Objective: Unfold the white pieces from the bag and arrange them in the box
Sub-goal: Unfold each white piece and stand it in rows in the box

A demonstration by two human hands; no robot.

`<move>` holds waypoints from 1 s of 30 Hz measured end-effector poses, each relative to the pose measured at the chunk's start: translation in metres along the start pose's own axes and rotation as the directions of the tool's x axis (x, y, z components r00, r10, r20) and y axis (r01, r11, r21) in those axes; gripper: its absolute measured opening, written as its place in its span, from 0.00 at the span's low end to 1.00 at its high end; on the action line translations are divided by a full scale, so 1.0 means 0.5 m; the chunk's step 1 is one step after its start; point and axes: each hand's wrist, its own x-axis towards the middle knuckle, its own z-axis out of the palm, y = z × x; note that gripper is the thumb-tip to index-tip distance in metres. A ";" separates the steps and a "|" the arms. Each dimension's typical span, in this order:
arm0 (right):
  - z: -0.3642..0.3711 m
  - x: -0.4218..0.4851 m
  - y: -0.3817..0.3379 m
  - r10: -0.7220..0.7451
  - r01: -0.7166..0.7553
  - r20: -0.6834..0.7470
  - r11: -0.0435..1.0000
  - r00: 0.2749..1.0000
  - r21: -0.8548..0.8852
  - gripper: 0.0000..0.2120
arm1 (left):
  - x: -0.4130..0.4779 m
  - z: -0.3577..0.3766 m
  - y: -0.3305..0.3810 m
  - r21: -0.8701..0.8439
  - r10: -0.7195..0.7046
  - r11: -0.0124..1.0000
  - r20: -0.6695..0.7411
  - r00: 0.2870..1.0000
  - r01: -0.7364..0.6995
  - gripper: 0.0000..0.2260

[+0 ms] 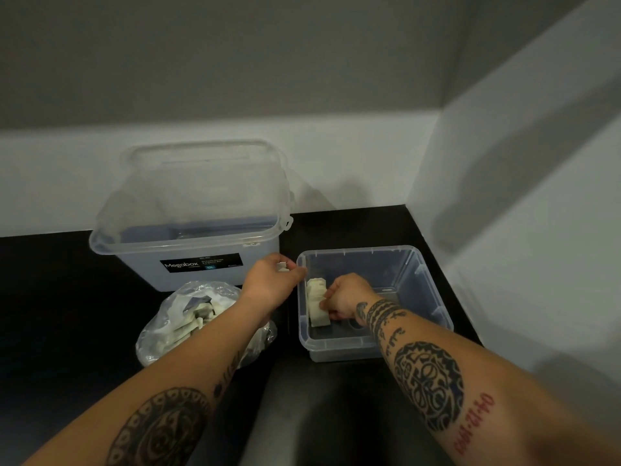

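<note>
Free box (424, 284) floor right of pieces (316, 302)

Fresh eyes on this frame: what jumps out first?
The right hand grips a row of white pieces standing along the left wall of the small clear box. The left hand pinches a small white piece just outside the box's rim. A clear bag of more pieces lies to the left, in front of a big clear tub.

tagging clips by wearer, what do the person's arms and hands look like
Both arms are bare: no sleeves, gloves or watch show. The left forearm carries a large round black tattoo and small black marks nearer the left hand. The right forearm has black bands by the right hand, a round black design and red numerals.
</note>
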 end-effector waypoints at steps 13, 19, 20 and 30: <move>-0.080 -0.069 -0.052 -0.028 0.016 -0.045 0.970 0.999 -0.242 0.12 | -0.042 -0.008 0.064 -0.475 0.065 0.879 0.041 0.997 -0.037 0.24; -0.126 -0.141 -0.101 -0.226 0.279 -0.181 0.888 0.957 0.366 0.10 | -0.049 0.010 0.064 -0.425 0.159 0.894 0.007 0.987 -0.141 0.31; -0.125 -0.150 -0.108 -0.250 0.307 -0.192 0.872 0.949 0.382 0.09 | -0.052 0.013 0.065 -0.414 0.168 0.898 0.012 0.986 -0.148 0.31; -0.127 -0.158 -0.101 -0.418 0.476 -0.343 0.873 0.841 0.103 0.06 | -0.076 0.012 0.061 -0.349 0.268 0.911 0.089 0.959 -0.222 0.11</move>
